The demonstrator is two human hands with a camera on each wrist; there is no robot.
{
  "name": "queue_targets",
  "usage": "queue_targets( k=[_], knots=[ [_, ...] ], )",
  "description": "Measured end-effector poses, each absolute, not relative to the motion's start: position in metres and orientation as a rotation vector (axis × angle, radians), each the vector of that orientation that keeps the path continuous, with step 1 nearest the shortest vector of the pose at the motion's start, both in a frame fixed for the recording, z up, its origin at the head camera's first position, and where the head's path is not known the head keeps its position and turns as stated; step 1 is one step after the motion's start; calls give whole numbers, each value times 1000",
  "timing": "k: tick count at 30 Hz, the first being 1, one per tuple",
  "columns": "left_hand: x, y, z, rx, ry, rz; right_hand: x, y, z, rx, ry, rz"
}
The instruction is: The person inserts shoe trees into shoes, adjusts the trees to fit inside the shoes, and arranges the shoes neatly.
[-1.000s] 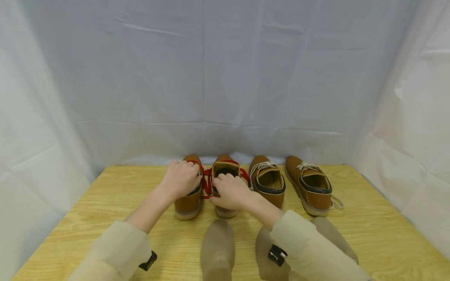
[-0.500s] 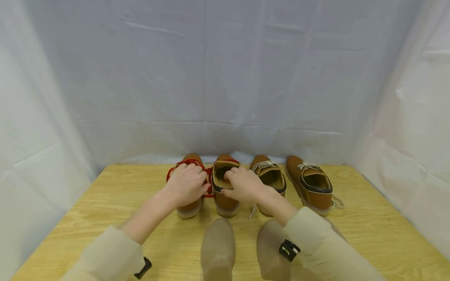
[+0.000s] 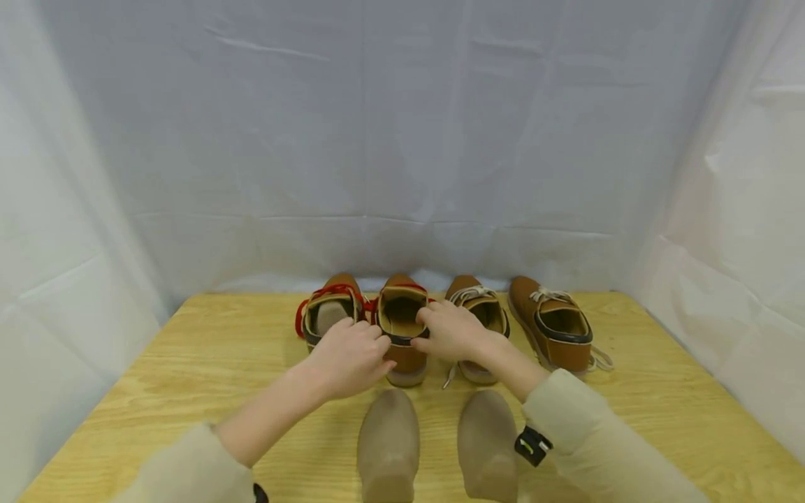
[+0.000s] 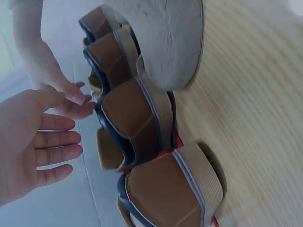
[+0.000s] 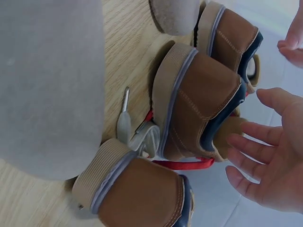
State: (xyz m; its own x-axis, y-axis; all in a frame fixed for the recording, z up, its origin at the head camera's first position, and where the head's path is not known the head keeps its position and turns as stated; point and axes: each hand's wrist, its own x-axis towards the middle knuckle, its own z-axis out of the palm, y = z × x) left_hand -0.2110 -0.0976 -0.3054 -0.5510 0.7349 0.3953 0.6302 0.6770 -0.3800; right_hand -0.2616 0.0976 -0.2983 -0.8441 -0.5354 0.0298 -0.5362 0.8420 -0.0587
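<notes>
A brown shoe with red laces stands at the left of a row, with a beige foot-shaped form inside it. Beside it is a second red-laced brown shoe, its opening showing no form. My left hand hovers over the heels of these two, fingers loose and holding nothing; the left wrist view shows its fingers spread. Fingers extended, my right hand is at the right side of the second shoe's collar. In the right wrist view, its fingertips are right beside that collar.
Two brown shoes with cream laces, one in the middle and one at the right, continue the row. Nearer me lie two more beige foot-shaped forms, left and right. White cloth hangs behind the wooden table.
My left hand has left the leftmost shoe's opening, moving right and toward me, uncovering the form inside. My right hand has drawn out of the second shoe's opening, rightward.
</notes>
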Motion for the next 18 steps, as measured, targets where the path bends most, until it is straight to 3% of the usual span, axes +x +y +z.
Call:
queue_targets(
  k=[18],
  knots=[
    [-182,-84,-320,-1213,-2379,234,-265,112,-313,886,-2964,19]
  ],
)
